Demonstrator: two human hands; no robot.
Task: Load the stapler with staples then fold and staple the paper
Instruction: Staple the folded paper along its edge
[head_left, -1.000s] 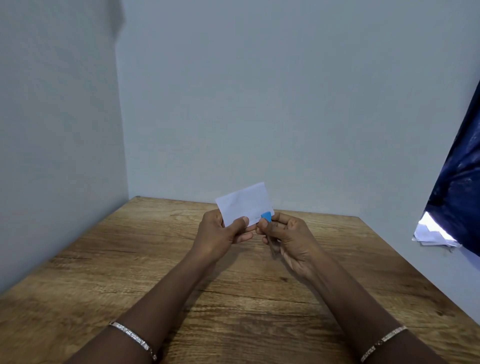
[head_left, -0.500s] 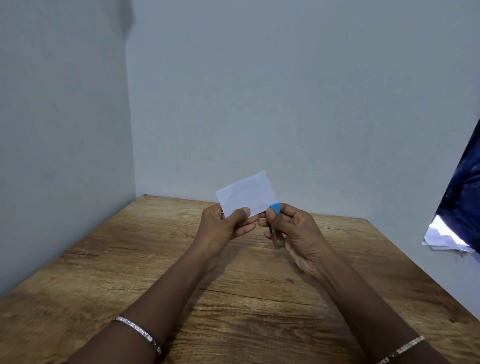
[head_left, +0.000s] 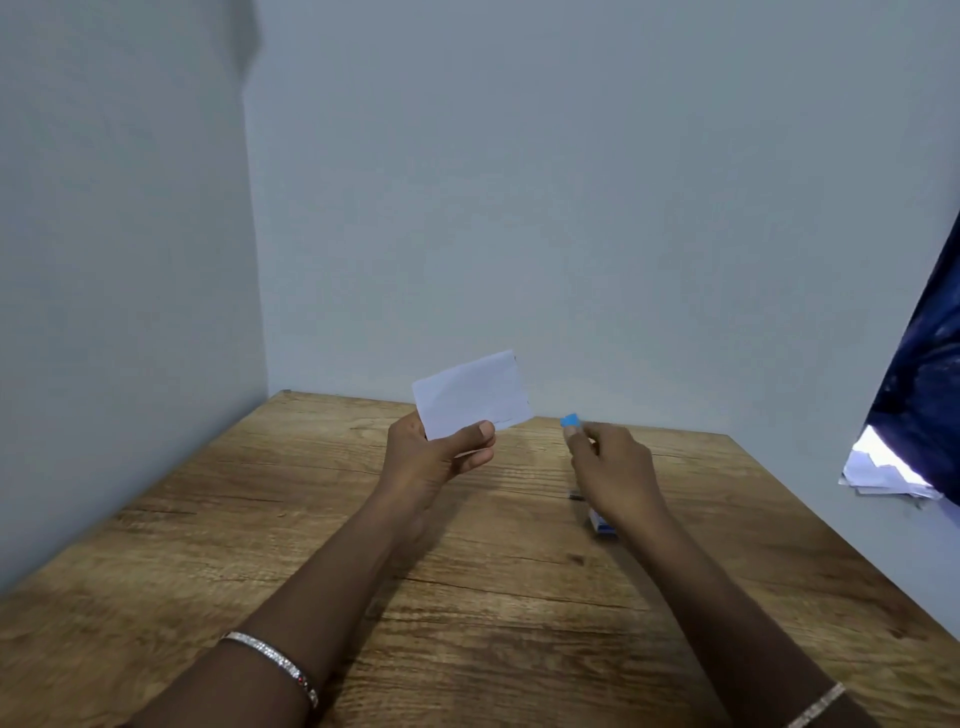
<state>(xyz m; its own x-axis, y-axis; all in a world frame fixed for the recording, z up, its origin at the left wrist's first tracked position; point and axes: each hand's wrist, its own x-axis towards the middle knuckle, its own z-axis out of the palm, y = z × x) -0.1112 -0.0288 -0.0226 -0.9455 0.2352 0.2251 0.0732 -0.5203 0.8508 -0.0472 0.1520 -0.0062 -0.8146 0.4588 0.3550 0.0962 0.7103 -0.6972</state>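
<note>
My left hand (head_left: 439, 457) holds a folded white paper (head_left: 472, 395) upright above the wooden table (head_left: 260, 519), thumb across its lower edge. My right hand (head_left: 613, 473) is off to the right of the paper, closed around a small blue stapler (head_left: 570, 420); only the stapler's blue tip shows above my fingers. The paper and the stapler are apart. A small white and blue staple box (head_left: 602, 524) lies on the table under my right wrist, mostly hidden.
Grey walls close the table at the back and on the left. A dark blue cloth (head_left: 919, 395) hangs at the right edge with white papers (head_left: 883, 470) below it. Bracelets sit on both wrists.
My right hand has pulled the stapler away to the right, off the paper's corner. My left hand keeps the paper. The staple box has come into view.
</note>
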